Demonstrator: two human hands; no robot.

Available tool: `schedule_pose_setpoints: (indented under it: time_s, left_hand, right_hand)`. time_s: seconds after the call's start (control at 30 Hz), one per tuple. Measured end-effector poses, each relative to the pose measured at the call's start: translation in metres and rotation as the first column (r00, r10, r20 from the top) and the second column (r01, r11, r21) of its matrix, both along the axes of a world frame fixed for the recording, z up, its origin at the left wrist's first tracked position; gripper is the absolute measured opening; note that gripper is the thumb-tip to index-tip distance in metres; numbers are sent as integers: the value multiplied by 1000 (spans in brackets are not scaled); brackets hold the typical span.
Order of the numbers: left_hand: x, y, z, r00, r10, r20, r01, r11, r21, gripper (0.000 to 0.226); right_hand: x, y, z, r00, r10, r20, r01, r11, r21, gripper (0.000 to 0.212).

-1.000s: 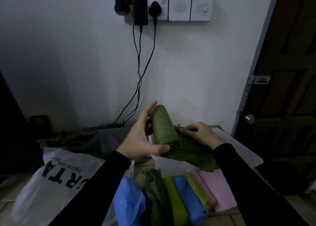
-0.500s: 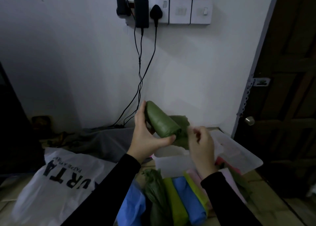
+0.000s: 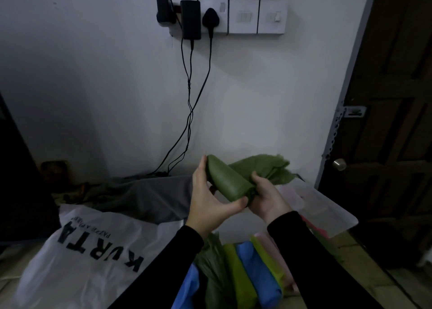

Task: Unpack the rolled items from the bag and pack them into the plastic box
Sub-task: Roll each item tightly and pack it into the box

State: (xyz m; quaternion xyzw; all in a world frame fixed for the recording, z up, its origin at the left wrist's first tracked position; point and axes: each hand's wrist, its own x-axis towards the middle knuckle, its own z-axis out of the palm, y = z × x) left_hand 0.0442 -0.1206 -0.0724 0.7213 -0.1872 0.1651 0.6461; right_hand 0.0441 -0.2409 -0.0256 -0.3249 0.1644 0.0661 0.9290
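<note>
Green roll (image 3: 228, 180) held in both hands above the plastic box (image 3: 327, 206).
Since half a second ago the right hand (image 3: 264, 195) has closed onto the roll's lower end, its loose tail fanning out behind; the left hand (image 3: 210, 201) grips it from the side, thumb under. Open air lies all round, with more rolls (image 3: 252, 269) packed below the wrists and a white bag (image 3: 77, 262) lying left.

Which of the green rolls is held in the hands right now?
The dark green roll, raised between left hand and right hand, its loose end trailing. The other rolls lie below.

Dark green roll (image 3: 228, 181); white bag (image 3: 77, 257) (black lettering); black sleeves (image 3: 311, 257).
</note>
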Motion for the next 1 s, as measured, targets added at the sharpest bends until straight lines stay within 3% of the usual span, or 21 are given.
schedule_pose_setpoints:
  time_s: [0.2, 0.33, 0.4, 0.53, 0.63, 0.73, 0.8, 0.83, 0.87, 0.93, 1.0]
  left_hand:
    - [-9, 3, -6, 999, -31, -28, 29, 998, -64, 123]
    - [-7, 6, -8, 990, -19, -137, 15, 999, -30, 124]
    - [-6, 9, -1, 980, -33, -195, 42, 998, 38, 110]
    - [0, 15, 23, 955, -106, -278, 173, 958, 231, 60]
    - [11, 21, 43, 933, -104, -346, 258, 860, 439, 33]
    - [13, 23, 68, 908, -118, -403, 384, 623, 682, 13]
    - [11, 20, 74, 931, -56, -361, 331, 544, 771, 15]
    - [12, 19, 70, 947, -14, -320, 275, 547, 791, 28]
    - [11, 18, 64, 965, 35, -259, 195, 566, 801, 56]
    - [4, 16, 45, 984, 97, -149, 49, 658, 752, 114]
    - [-4, 12, 30, 998, 41, -57, 1, 801, 599, 130]
  right_hand:
    - [1, -2, 5, 999, -7, -51, 2, 996, -94, 42]
    - [4, -4, 6, 999, -11, 46, 22, 971, -239, 39]
    - [3, -2, 5, 995, 25, 100, 13, 931, -366, 33]
    - [1, 4, 0, 992, 90, 87, -24, 817, -576, 31]
    - [-1, 3, -4, 980, 186, 63, -110, 782, -614, 29]
    - [-7, 10, -7, 938, 336, 87, -186, 698, -692, 17]
    - [-9, 13, -12, 939, 320, 123, -157, 721, -675, 18]
    - [-9, 12, -14, 948, 288, 137, -141, 764, -629, 20]
    - [-8, 10, -16, 956, 255, 142, -131, 810, -572, 21]
    - [-8, 4, -16, 971, 210, 118, -141, 893, -427, 21]
    - [-10, -1, -15, 976, 187, 109, -155, 954, -255, 26]
